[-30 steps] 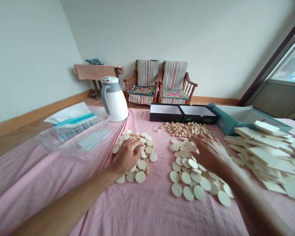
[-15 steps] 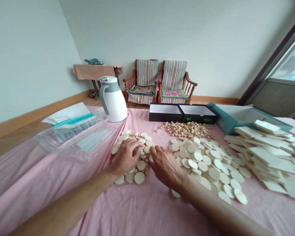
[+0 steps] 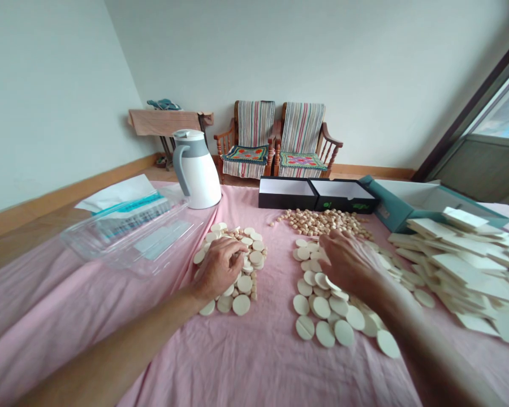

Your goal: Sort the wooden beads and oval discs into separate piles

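My left hand rests over the left group of pale round discs, its fingers curled; what they hold, if anything, is hidden. Small wooden beads show between and beside these discs. Over the upper part of the larger right pile of discs is my right hand, palm down, its fingertips near the heap of small round wooden beads. Its fingers are partly bent and blurred, and anything under them cannot be seen.
Black boxes and a teal box stand behind the beads. Square pale tiles are heaped at the right. A white jug and clear plastic packaging occupy the left of the pink cloth.
My right hand has moved right and forward, from the edge of the left disc group to above the right pile. My left hand has stayed in place.
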`<state>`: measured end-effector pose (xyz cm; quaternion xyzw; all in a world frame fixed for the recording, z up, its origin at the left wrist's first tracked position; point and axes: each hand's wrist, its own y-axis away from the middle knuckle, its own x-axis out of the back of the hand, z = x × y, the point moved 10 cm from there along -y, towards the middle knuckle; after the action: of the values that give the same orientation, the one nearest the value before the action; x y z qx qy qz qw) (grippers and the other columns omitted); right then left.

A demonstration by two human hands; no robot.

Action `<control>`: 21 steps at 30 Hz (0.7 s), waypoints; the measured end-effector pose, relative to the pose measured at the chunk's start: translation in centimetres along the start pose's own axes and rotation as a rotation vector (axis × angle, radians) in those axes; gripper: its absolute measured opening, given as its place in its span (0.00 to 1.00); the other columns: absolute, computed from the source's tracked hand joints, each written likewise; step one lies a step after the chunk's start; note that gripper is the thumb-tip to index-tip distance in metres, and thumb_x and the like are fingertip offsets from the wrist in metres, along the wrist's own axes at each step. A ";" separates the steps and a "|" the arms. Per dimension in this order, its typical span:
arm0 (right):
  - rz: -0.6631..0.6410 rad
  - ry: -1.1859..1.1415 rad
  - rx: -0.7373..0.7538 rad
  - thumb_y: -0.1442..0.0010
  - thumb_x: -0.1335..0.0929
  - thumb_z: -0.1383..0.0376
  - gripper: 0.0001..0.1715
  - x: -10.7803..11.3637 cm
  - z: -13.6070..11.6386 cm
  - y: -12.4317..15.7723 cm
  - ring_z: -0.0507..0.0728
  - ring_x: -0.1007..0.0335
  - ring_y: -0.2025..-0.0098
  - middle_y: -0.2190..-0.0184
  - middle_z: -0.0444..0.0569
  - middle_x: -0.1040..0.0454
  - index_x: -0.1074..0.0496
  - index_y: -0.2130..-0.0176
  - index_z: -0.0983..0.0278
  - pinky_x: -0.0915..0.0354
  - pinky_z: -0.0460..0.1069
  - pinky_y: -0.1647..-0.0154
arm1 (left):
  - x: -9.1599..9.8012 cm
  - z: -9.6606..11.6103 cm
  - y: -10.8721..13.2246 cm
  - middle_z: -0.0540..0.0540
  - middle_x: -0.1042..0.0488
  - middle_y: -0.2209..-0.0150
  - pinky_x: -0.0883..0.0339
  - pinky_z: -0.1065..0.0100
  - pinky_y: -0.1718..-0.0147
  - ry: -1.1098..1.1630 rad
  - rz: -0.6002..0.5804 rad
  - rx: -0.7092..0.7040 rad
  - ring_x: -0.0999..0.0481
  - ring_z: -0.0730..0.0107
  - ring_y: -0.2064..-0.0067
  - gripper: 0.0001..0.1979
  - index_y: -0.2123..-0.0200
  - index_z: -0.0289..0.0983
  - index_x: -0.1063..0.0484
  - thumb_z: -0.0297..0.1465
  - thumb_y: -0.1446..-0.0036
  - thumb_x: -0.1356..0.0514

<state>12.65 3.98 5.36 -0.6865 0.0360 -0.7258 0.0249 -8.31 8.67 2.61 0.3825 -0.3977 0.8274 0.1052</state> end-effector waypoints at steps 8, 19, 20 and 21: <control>0.071 -0.362 0.505 0.45 0.36 0.74 0.19 -1.6 -10.9 -1.1 0.57 0.37 0.53 0.57 0.53 0.30 0.33 0.53 0.65 0.40 0.51 0.55 | 1.1 0.1 -0.3 0.46 0.24 0.63 0.36 0.59 0.52 -0.004 0.050 -0.006 0.27 0.64 0.57 0.08 0.65 0.38 0.27 0.24 0.45 0.45; 0.103 -0.369 0.453 0.46 0.36 0.73 0.11 -2.0 -10.4 -0.8 0.56 0.38 0.58 0.62 0.52 0.32 0.31 0.60 0.65 0.41 0.49 0.58 | 0.9 0.3 -0.1 0.47 0.24 0.64 0.36 0.59 0.53 -0.013 0.035 -0.019 0.27 0.64 0.57 0.09 0.66 0.38 0.28 0.22 0.47 0.45; 0.102 -0.375 0.424 0.46 0.36 0.73 0.11 -1.6 -9.4 -0.6 0.56 0.38 0.58 0.62 0.51 0.32 0.31 0.61 0.65 0.41 0.49 0.58 | 0.8 0.2 -0.1 0.47 0.24 0.64 0.36 0.59 0.53 -0.013 0.030 -0.015 0.27 0.63 0.57 0.09 0.66 0.38 0.28 0.22 0.47 0.45; 0.099 -0.368 0.386 0.47 0.36 0.74 0.11 -1.2 -8.1 -0.4 0.56 0.37 0.59 0.63 0.51 0.32 0.31 0.61 0.65 0.41 0.49 0.59 | 0.8 0.2 -0.1 0.47 0.24 0.64 0.35 0.59 0.53 -0.012 0.028 -0.012 0.27 0.63 0.57 0.09 0.66 0.38 0.28 0.22 0.47 0.45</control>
<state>4.60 4.63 3.73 -0.7867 -0.0747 -0.5803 0.1970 -8.68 8.47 3.31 0.3813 -0.4087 0.8239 0.0936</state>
